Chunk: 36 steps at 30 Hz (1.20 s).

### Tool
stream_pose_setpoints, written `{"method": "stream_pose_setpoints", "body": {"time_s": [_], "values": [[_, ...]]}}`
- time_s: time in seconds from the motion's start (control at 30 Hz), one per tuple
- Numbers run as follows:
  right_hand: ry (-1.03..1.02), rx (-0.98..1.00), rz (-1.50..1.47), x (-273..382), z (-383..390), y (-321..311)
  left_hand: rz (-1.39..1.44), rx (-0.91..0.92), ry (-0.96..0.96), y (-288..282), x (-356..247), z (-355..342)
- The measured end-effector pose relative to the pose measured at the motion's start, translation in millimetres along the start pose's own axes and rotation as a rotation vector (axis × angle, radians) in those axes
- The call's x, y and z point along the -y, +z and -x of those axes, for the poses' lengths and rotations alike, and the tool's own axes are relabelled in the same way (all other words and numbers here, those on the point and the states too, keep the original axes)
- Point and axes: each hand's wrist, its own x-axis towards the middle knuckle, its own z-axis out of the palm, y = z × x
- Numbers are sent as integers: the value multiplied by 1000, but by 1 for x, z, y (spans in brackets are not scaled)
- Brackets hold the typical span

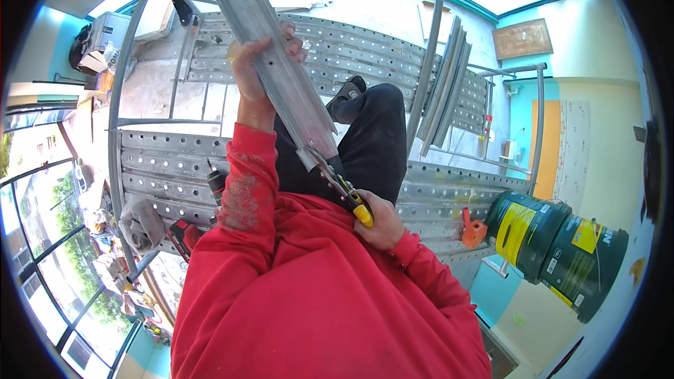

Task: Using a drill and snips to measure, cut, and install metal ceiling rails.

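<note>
A long metal stud [281, 63], a grey U-shaped channel, slants from the upper edge down to my lap. My left hand [260, 63] wraps round it about midway, fingers over the far edge and thumb on the near one. In my right hand [381, 220] are tin snips [344, 189] with yellow and black handles, fingers closed round the grips. Their jaws meet the stud's lower end, where a flap of metal [307, 158] sticks out at the corner. How far the blades are closed is hard to make out.
I sit on perforated scaffold planks [168, 161]. Left of me lie a red and black cordless drill [184, 237] and a grey cloth [144, 224]. To the right are an orange tool [474, 228], dark green buckets [530, 231] and more metal studs [447, 84]. Scaffold rails [126, 77] stand at both sides.
</note>
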Motion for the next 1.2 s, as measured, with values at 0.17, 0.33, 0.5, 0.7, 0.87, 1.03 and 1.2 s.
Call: {"method": "stream_pose_setpoints", "body": {"time_s": [0.17, 0.33, 0.5, 0.7, 0.87, 1.03, 1.2], "values": [[7, -5, -5, 3, -3, -1, 8, 14, 2, 1, -1, 1], [-22, -39, -7, -4, -3, 3, 12, 51, 14, 6, -1, 1], [-67, -98, 24, -8, -6, 8, -52, 16, 31, -1, -1, -3], [-31, -134, 31, -12, -8, 12, -121, -17, 70, 5, -4, -3], [-48, -111, -30, -9, -5, 7, -106, -11, 53, 3, -4, -3], [-44, -76, -51, -10, -4, 6, -52, -15, 52, -3, -3, -5], [-60, -13, -34, -9, -4, 1, -1, -20, 59, -10, -5, -5]]}}
